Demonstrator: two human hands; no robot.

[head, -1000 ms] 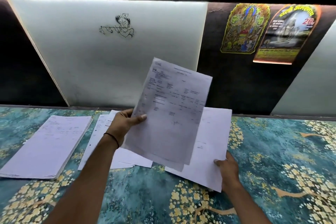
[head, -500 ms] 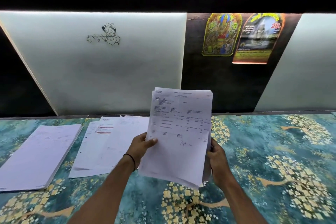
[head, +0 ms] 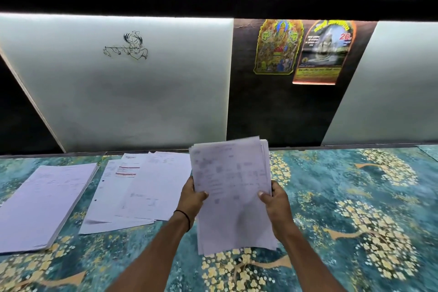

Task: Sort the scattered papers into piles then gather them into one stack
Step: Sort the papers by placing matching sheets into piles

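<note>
A bundle of printed sheets (head: 233,194) stands nearly upright above the patterned surface, blurred by motion. My left hand (head: 192,199) grips its left edge with the thumb on the front. My right hand (head: 275,201) grips its right edge the same way. To the left lies a loose fan of white papers (head: 139,187), one with red bars. At the far left sits a thicker neat stack (head: 45,204).
The papers lie on a teal cloth with gold flower trees (head: 355,208). White panels (head: 132,92) and a dark wall with two colourful posters (head: 301,50) rise right behind the surface's far edge.
My right hand brought its sheets together with those in the left. Both hands now hold one bundle, lowered and squared up. The view has tilted upward.
</note>
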